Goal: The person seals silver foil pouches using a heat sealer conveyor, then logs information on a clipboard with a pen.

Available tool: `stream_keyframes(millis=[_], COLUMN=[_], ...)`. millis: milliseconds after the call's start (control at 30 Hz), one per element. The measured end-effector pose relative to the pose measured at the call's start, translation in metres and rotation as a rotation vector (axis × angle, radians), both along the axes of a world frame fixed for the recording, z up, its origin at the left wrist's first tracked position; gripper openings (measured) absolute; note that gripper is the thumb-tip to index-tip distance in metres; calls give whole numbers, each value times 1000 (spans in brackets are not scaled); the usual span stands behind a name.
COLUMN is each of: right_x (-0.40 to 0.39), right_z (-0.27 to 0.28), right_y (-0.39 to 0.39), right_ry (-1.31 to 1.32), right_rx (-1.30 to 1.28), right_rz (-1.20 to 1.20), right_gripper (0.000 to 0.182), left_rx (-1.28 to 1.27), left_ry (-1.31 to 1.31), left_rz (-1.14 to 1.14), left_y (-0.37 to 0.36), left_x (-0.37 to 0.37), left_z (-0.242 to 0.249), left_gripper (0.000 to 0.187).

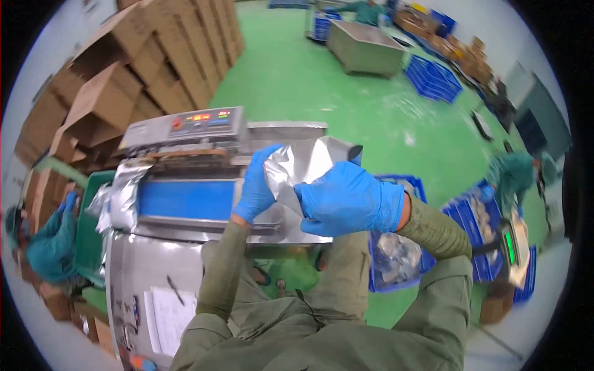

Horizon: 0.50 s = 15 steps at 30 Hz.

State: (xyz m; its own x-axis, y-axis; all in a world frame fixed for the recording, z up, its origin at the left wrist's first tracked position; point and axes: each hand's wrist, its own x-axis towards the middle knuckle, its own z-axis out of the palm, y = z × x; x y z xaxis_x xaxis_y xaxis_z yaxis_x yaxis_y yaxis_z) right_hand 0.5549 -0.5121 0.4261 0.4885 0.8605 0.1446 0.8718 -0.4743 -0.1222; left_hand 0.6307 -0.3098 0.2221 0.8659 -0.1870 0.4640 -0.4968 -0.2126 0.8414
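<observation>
Both hands wear blue gloves. My left hand (255, 188) has its fingers closed on the left edge of a silver foil bag (309, 159). On the bag's near side, my right hand (351, 201) is a closed fist gripping its crumpled edge. The bag is tilted over the right end of a band sealer (204, 133) with a lit display. Left of my hands runs the sealer's blue conveyor belt (185, 199). More crumpled foil bags (125, 201) lie at the belt's left end. Whatever is inside the held bag is hidden.
A steel table (139, 260) holds papers (170, 318) and a pen (176, 289). Blue crates (396, 287) with clear-wrapped items stand at the right. A green bin (86, 247) and stacked cartons (179, 55) are at the left. Several co-workers in green are around.
</observation>
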Motion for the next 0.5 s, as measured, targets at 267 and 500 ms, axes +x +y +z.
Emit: stream_keyframes(millis=[267, 500], right_x=[50, 78], right_z=[-100, -142], right_y=[57, 96], right_ry=[77, 112], right_rx=[865, 748], right_rz=[-339, -447], right_gripper=[61, 14], left_rx=[107, 36], left_ry=[156, 194], left_rz=[252, -62], left_y=[126, 156], left_x=[-46, -55], left_z=[-48, 72], left_gripper=[82, 65])
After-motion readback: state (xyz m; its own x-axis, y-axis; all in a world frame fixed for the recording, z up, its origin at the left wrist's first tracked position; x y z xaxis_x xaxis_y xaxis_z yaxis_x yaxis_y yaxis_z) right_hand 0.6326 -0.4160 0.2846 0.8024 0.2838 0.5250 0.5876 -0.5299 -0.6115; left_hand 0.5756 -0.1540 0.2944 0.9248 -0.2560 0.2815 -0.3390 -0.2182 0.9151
